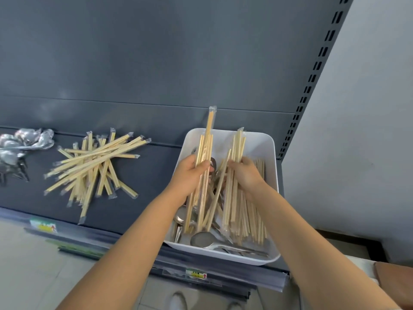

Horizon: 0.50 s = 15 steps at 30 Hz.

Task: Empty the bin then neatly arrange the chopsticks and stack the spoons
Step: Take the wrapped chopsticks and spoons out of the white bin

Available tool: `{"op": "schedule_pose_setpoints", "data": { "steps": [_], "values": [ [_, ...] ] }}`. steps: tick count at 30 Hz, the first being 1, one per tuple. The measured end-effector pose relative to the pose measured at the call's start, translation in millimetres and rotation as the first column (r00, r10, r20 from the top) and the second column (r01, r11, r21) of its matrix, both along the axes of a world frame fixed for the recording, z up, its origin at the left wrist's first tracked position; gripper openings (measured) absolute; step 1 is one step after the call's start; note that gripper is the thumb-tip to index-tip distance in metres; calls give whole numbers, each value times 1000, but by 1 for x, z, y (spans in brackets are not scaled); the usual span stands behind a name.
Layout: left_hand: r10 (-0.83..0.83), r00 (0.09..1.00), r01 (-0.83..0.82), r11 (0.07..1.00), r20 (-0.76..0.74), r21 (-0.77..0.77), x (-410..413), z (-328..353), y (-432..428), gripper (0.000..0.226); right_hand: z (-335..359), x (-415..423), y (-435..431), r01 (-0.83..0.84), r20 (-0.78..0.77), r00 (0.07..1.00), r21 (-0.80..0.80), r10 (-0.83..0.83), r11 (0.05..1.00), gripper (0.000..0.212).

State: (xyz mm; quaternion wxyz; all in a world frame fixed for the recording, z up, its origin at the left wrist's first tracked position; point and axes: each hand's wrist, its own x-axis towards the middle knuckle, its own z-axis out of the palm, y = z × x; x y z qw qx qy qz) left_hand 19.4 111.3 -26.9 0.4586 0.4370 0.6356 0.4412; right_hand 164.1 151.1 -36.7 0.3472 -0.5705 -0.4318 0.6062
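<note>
One bin (254,139) at shelf (145,198) front edge, holding a few bare spoons (202,239) half buried under loose chopsticks. Two hands above it: left hand (190,173) fingers clenched round left bundle (204,148), right hand (245,173) fingers grasping right bundle (238,146). Farther left on shelf, one crossed pile (96,162), then one heap of wrapped spoons (26,139).

Dark shelf (143,189): bin (273,175), chopsticks (93,166), spoons (24,142).
</note>
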Motion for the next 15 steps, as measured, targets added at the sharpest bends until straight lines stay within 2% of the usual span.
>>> {"op": "schedule_pose_setpoints", "data": {
  "steps": [2, 5, 8, 11, 15],
  "values": [
    [55, 997, -56, 998, 57, 5, -1, 3, -1, 9, -2, -5, -2, -43, 36, 998, 0, 43, 999, 25],
    [89, 995, -90, 996, 32, 16, -5, 2, -3, 18, -7, -12, -6, -100, 143, 986, 64, 90, 993, 28],
    [83, 991, -82, 997, 109, -10, -5, 4, -5, 16, -8, -15, -10, -98, 236, 970, 130, 65, 987, 28],
    [62, 994, -61, 998, 89, -14, -4, 5, -5, 17, -6, -13, -12, -73, 311, 950, 168, 18, 983, 28],
    [78, 985, -70, 996, 156, -57, -6, 7, -6, 19, 3, -14, -17, -128, 447, 894, 285, -14, 950, 51]
  ]
}}
